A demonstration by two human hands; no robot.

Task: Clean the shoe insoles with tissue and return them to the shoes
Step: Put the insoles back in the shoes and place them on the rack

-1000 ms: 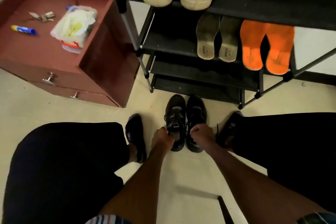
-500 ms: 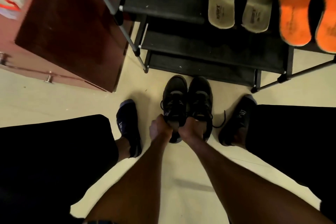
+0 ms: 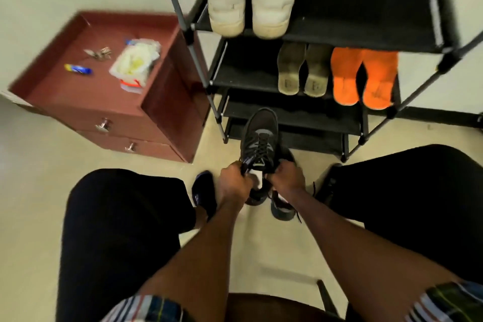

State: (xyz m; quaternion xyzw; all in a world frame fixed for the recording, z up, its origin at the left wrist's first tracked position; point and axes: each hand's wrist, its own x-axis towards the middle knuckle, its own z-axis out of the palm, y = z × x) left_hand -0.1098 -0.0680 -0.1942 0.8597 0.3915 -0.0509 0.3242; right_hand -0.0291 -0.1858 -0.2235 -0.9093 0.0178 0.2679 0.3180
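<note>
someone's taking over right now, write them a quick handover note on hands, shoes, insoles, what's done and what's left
Left hand and right hand: both grip the opening of one black shoe, lifted, toe toward the rack.
Second black shoe lies on the floor beneath the hands.
Grey insoles and orange insoles lie on the rack's middle shelf.
Tissue pack sits on the red cabinet.
Done: cannot tell whether any insole is wiped.
Left: return the insoles to the shoes.

Both forearms reach forward and down between the spread knees. The left hand (image 3: 233, 181) and the right hand (image 3: 287, 176) sit close together, fingers curled, each gripping a side of the black shoe (image 3: 260, 138).
</note>
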